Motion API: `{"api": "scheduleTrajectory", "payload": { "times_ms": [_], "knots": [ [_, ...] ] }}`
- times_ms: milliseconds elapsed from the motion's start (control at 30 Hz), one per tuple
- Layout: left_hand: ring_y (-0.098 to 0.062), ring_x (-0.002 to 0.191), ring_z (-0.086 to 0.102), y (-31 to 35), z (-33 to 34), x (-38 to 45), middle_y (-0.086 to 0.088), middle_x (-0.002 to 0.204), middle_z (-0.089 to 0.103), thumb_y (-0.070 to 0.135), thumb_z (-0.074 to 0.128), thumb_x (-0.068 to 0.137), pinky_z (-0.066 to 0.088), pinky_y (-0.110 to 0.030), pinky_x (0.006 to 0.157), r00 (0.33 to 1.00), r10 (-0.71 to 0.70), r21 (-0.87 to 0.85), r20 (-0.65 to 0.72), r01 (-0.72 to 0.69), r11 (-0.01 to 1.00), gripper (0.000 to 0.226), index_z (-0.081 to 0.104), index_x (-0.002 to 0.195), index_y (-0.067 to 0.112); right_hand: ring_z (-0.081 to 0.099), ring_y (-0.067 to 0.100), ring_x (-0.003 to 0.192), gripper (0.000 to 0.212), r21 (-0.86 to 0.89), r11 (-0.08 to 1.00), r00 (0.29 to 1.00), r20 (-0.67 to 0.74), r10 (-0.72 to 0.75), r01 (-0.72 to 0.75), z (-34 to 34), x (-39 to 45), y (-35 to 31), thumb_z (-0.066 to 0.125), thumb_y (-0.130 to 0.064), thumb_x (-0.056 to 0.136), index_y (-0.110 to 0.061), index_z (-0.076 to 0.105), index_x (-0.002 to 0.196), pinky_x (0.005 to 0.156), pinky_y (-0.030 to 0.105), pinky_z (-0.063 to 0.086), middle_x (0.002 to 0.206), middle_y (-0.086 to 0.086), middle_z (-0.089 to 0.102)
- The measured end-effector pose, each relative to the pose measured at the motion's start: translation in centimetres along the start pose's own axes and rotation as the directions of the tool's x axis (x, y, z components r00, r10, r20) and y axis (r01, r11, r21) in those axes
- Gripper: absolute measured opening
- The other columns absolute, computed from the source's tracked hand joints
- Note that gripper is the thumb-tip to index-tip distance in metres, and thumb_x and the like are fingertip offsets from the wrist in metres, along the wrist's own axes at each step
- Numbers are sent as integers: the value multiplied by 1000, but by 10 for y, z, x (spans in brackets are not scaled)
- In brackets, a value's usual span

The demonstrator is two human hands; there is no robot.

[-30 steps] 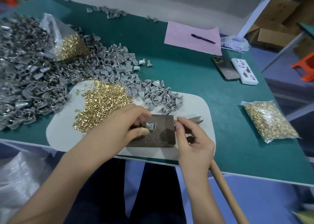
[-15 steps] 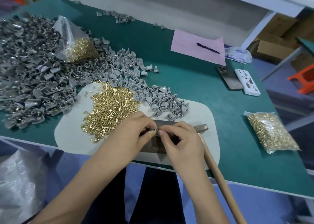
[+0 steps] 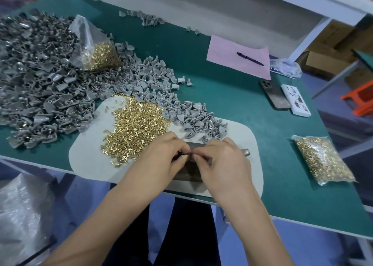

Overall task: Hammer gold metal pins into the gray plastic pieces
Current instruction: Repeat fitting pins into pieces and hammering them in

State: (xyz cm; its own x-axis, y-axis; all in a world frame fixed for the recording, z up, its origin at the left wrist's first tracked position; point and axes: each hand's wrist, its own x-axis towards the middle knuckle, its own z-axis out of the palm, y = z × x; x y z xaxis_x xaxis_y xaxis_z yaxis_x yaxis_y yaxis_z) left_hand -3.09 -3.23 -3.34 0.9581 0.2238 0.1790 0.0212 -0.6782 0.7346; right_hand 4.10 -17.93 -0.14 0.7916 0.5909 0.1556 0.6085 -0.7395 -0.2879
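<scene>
Hands together over block

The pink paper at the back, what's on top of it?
A dark pen lies on the pink paper. Under the paper only the green table around it shows; anything beneath it is covered.

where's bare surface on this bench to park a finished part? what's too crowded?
Free: green table between the gray pieces, pink paper and phone; also the strip between white mat and sealed pin bag. Mat's near-left corner is bare. Crowded: whole left side, loose pins, and around both hands at the dark block.
</scene>
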Motion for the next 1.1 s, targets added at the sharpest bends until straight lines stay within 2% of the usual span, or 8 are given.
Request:
{"api": "scheduleTrajectory", "payload": {
  "times_ms": [100,200,367,567,700,900,1000,1100],
  "knots": [
    [-8,90,52,2,2,-1,9,94,54,11,68,91,43,-23,80,1000,5,14,-14,-5,1000,14,72,100,21,45,14,101,19,-183,983,999,42,1,6,-2,1,-10,55,-34,96,-30,74,95,63,31,28,91,-8,61],
    [-7,89,52,2,0,-1,9,95,54,13,70,91,41,-20,77,1000,7,24,-12,-6,1000,15,73,103,21,46,17,107,17,-253,967,998,57,9,6,0,0,-21,54,-26,97,-26,71,98,67,31,28,97,-6,60],
    [-9,89,53,2,0,0,8,92,53,12,70,90,46,-30,81,1000,3,13,-16,-3,1000,11,72,98,19,46,13,107,21,-84,996,994,103,32,-23,-2,1,-3,53,-36,99,-35,72,106,70,31,43,100,-11,61],
    [-4,88,53,0,1,0,14,91,52,16,69,91,47,-29,79,1000,-1,3,-6,1,1000,10,71,96,25,50,12,102,11,11,999,998,50,35,-36,3,0,5,65,-37,93,-39,73,99,66,29,34,93,-14,63],
    [-4,87,53,1,0,-1,14,91,51,16,70,90,46,-28,78,1000,-2,14,0,2,1000,11,71,95,26,51,9,100,6,53,996,998,19,65,-66,2,2,7,69,-40,88,-36,72,91,68,29,37,90,-15,62],
    [-8,84,53,2,1,2,11,87,51,14,72,87,48,-33,76,1000,5,13,-22,-5,1000,9,71,90,22,52,16,104,9,-28,998,994,87,-61,64,-3,2,1,60,-28,95,-26,68,96,68,30,37,98,-9,58],
    [-11,81,53,3,0,1,8,85,50,12,73,85,48,-37,74,1000,15,15,-19,-15,1000,9,72,91,19,51,19,110,12,-92,988,981,166,-104,120,-6,5,-6,52,-22,98,-21,63,104,75,34,43,109,-4,55],
    [-13,79,54,3,0,1,5,85,52,7,73,85,48,-40,71,999,38,15,-13,-38,999,16,75,96,17,51,22,113,17,-166,972,966,228,-126,166,-10,9,-15,56,-14,93,-20,61,109,78,34,43,113,-1,53]
  ]
}}
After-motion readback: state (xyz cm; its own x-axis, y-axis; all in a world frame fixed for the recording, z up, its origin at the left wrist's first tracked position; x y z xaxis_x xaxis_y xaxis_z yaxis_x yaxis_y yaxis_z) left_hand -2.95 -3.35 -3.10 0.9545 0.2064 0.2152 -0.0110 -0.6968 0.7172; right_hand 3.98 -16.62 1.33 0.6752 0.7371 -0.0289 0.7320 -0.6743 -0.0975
